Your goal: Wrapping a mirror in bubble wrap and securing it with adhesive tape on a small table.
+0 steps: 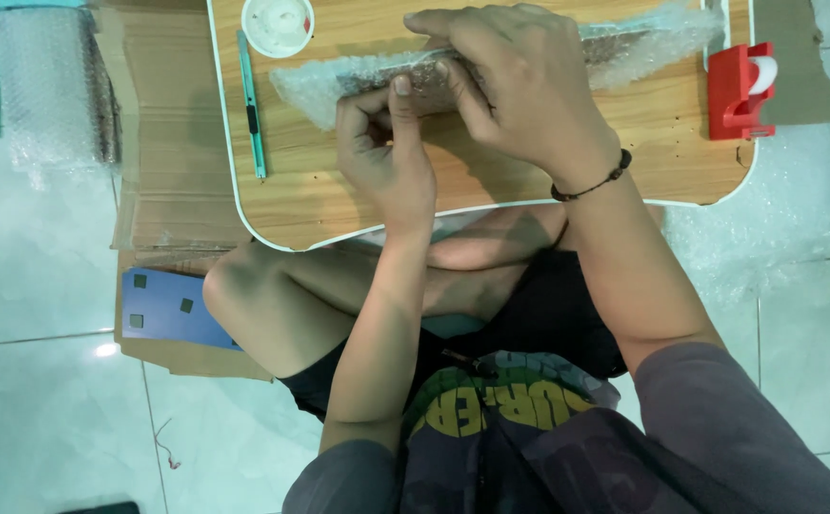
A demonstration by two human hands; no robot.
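Bubble wrap covers a flat, dark item (491, 71) that lies across the far half of our small wooden tabletop (339, 190), and both our hands are on it. Our left hand (386, 152) pinches the near edge of the wrapped bundle, thumb pointing up against the plastic and fingers curled under. Our right hand (520, 86) lies flat over the top of the bundle, fingers spread and pressing the wrap down, so the two hands sit close together, touching the same package, the right partly over the left. A dark cord bracelet (591, 181) circles our right wrist. To the left of the bundle a slim teal utility knife (251, 105) lies lengthwise on the tabletop, and just beyond it a white roll of tape (277, 24) rests near the far edge. At the right end of the tabletop a red tape dispenser (739, 90) stands beside the loose tail of the wrap. Flattened cardboard (162, 133) lies under the tabletop on the tiled floor, and a roll of bubble wrap (48, 86) sits farther left. Our bare knees are folded beneath the tabletop's near rim.
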